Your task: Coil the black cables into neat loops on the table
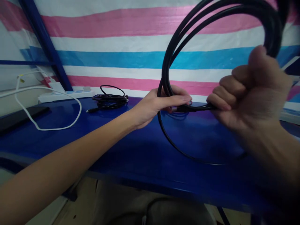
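Note:
A thick black cable (167, 67), wound into several large loops, is held up above the blue table. My left hand (170, 98) pinches the lower left of the coil between thumb and fingers, with a connector end showing by the fingertips. My right hand (250, 84) is closed in a fist round the right side of the loops, slightly blurred. One loose length of the cable hangs below my left hand and curves right, low over the table. Where it ends is hidden behind my right arm.
On the blue table (105, 140) lies a second bundle of black cable (110, 100). A white power strip (67, 95) with a plugged-in adapter stands at the back left. A white cord (56, 128) loops near a dark flat device (23, 117). Behind hangs a striped sheet (112, 59).

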`<state>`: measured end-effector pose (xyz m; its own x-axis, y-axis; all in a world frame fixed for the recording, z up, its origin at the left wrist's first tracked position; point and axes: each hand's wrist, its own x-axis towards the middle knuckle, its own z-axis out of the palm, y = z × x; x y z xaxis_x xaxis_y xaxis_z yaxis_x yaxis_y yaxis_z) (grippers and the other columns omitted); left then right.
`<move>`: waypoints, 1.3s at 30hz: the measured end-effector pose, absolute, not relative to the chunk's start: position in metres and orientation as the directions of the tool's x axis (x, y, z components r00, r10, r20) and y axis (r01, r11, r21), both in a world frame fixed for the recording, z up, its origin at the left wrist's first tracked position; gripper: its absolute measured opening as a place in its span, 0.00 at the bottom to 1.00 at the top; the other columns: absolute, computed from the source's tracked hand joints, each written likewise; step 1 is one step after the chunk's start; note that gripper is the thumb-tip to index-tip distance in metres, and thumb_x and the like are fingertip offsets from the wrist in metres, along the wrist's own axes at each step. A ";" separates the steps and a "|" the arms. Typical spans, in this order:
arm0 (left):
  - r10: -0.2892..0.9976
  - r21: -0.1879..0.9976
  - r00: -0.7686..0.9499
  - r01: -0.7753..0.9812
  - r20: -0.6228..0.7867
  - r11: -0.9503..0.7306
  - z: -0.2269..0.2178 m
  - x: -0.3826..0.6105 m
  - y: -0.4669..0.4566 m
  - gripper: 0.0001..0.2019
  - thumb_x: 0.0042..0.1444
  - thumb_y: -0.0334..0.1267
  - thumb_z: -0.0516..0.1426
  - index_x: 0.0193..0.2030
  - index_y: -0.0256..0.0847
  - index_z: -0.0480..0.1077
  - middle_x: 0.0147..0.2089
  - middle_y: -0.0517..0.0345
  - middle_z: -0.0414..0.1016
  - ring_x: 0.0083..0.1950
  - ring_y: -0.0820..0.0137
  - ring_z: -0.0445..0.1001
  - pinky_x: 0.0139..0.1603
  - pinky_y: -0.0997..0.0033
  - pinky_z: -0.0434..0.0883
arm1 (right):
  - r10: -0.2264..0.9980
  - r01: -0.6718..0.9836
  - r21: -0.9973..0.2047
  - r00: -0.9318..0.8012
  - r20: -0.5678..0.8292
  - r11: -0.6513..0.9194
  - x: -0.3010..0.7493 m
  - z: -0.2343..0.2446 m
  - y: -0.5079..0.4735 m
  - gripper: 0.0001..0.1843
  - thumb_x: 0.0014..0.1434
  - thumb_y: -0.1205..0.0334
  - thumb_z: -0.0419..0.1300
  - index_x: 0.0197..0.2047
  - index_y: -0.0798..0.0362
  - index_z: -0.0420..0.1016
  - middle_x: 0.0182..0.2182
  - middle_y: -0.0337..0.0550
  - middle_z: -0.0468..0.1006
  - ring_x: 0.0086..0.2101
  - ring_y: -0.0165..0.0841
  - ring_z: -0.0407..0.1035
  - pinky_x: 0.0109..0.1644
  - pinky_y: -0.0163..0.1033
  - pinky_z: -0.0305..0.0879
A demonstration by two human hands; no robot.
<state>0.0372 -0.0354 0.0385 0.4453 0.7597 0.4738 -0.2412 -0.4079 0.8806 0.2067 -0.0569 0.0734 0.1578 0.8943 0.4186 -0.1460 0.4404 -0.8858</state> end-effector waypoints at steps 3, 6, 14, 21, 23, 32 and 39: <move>0.783 0.875 0.392 -0.197 0.484 -0.442 0.040 0.038 -0.036 0.12 0.60 0.39 0.57 0.27 0.38 0.73 0.29 0.62 0.74 0.33 0.79 0.73 0.37 0.81 0.69 | 0.935 -0.150 -0.924 0.027 0.353 0.353 0.204 0.070 -0.054 0.30 0.70 0.48 0.44 0.20 0.52 0.37 0.15 0.34 0.39 0.16 0.28 0.32 0.21 0.39 0.40; 0.810 0.883 0.354 -0.240 0.467 -0.404 0.042 0.038 -0.035 0.21 0.65 0.44 0.52 0.23 0.37 0.69 0.22 0.62 0.69 0.30 0.79 0.73 0.38 0.80 0.70 | 0.951 -0.153 -0.942 -0.039 0.308 0.299 0.199 0.067 -0.051 0.31 0.70 0.49 0.44 0.19 0.52 0.39 0.14 0.33 0.42 0.16 0.26 0.36 0.22 0.36 0.52; 0.838 0.911 0.410 -0.347 0.360 -0.222 0.056 0.031 -0.045 0.21 0.67 0.47 0.48 0.25 0.40 0.65 0.12 0.70 0.38 0.11 0.83 0.43 0.16 0.82 0.57 | 0.970 -0.184 -0.976 -0.188 0.153 0.119 0.195 0.054 -0.040 0.23 0.65 0.57 0.54 0.20 0.51 0.56 0.15 0.31 0.54 0.17 0.23 0.54 0.27 0.32 0.63; 0.784 0.918 0.487 -0.286 0.385 -0.273 0.062 0.027 -0.051 0.19 0.66 0.48 0.48 0.27 0.40 0.67 0.12 0.69 0.42 0.10 0.84 0.41 0.12 0.81 0.50 | 0.978 -0.070 -0.979 -0.072 0.194 0.189 0.196 0.048 -0.035 0.10 0.62 0.62 0.55 0.28 0.52 0.68 0.17 0.32 0.61 0.19 0.26 0.61 0.30 0.36 0.64; 0.758 0.897 0.482 -0.284 0.438 -0.338 0.061 0.028 -0.050 0.20 0.67 0.46 0.47 0.27 0.39 0.68 0.11 0.69 0.43 0.11 0.84 0.42 0.14 0.81 0.49 | 0.947 0.150 -0.938 0.029 0.321 0.313 0.201 0.051 -0.035 0.09 0.60 0.62 0.56 0.27 0.52 0.68 0.19 0.36 0.66 0.22 0.28 0.64 0.31 0.38 0.62; 0.712 0.766 0.306 -0.109 0.632 -0.633 0.054 0.037 -0.062 0.20 0.66 0.43 0.50 0.26 0.38 0.71 0.13 0.67 0.49 0.14 0.85 0.49 0.20 0.79 0.52 | 0.809 0.941 -0.302 0.057 0.584 0.151 0.213 0.065 -0.039 0.13 0.58 0.57 0.53 0.24 0.51 0.67 0.22 0.45 0.68 0.27 0.38 0.62 0.31 0.42 0.49; 0.730 0.776 0.324 -0.023 0.602 -0.630 0.049 0.045 -0.069 0.20 0.65 0.41 0.53 0.23 0.38 0.71 0.15 0.66 0.52 0.16 0.83 0.50 0.21 0.76 0.53 | 0.907 0.887 -0.427 0.020 0.421 0.178 0.226 0.063 -0.027 0.23 0.62 0.42 0.47 0.34 0.51 0.73 0.37 0.52 0.77 0.39 0.47 0.69 0.42 0.48 0.59</move>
